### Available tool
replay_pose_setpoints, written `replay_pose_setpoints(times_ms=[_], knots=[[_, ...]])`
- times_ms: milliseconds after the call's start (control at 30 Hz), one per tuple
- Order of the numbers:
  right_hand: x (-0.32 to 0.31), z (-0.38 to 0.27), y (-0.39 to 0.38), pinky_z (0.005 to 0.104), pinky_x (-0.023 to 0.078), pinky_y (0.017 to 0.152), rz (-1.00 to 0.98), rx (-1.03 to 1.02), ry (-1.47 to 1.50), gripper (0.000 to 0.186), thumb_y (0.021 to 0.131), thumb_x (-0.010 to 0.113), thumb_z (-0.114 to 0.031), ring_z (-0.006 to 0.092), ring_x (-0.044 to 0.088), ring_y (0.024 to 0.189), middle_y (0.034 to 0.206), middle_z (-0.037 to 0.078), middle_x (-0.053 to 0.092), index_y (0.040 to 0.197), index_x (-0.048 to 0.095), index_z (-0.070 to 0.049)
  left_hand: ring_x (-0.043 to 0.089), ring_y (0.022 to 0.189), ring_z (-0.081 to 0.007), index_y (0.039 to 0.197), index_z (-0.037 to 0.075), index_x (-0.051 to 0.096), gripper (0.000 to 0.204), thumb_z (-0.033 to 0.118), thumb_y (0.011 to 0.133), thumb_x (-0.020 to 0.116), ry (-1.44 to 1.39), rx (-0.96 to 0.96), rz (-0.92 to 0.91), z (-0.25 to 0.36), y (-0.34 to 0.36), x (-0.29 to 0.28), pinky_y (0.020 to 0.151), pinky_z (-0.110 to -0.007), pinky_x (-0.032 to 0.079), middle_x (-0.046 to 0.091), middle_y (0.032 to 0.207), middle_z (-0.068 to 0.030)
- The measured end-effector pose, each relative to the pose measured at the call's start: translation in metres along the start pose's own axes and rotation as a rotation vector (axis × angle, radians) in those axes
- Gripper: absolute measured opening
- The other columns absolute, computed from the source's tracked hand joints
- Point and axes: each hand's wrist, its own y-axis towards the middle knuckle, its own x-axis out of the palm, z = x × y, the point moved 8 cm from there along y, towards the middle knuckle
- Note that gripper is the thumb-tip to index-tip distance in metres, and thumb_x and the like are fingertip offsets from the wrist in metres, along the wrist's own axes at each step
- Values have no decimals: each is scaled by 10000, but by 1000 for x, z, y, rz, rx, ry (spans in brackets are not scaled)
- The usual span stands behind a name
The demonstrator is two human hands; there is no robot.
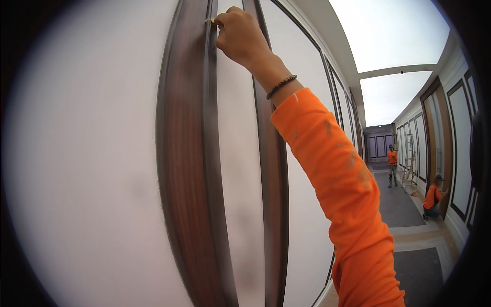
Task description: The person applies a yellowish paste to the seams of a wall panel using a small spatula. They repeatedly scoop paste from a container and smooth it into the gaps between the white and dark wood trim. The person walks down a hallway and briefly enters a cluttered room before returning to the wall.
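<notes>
My right hand (240, 36) is raised to the upper middle, its fingers closed on a small pale object too small to name, held at the edge of a dark wooden trim strip (184, 153). A bead bracelet circles my wrist, and my orange sleeve (348, 194) has grey stains. Beside the trim is a narrow white strip (240, 153), bordered on the right by a second dark wooden strip (273, 204). My left hand is out of view.
A white wall (87, 153) fills the left. On the right a corridor recedes, with dark floor coverings (396, 204), ladders (409, 158), a standing person (393, 161) in orange and another crouched person (431, 199) at the right wall. Lit ceiling panels (388, 36) hang overhead.
</notes>
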Motion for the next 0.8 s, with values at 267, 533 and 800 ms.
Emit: replay_pose_setpoints(times_ms=[267, 533, 800], knots=[[-12, -5, -3, 414, 563, 827, 5, -154, 22, 271, 781, 649, -49, 351, 672, 957, 983, 171, 700, 1023, 762, -4, 654, 754, -262, 1330, -106, 525, 695, 473, 975, 377, -125, -76, -126, 3, 8, 6, 651, -345, 545, 674, 964, -161], [-39, -10, 28, 424, 551, 903, -70, -27, 78, 218, 895, 562, 48, 368, 683, 999, 1068, 281, 702, 1016, 741, 73, 654, 771, -267, 1334, -109, 518, 689, 462, 971, 391, -188, -93, -140, 0, 13, 1, 665, -350, 547, 670, 973, -165], [-20, -4, 39, 423, 545, 910, -152, 21, 77, 244, 898, 538, 61, 351, 673, 1015, 1069, 245, 705, 1050, 729, 73, 655, 789, -271, 1338, -112, 512, 683, 452, 967, 405, -248, -115, -162, -4, 21, -7, 679, -355, 550, 667, 982, -169]])
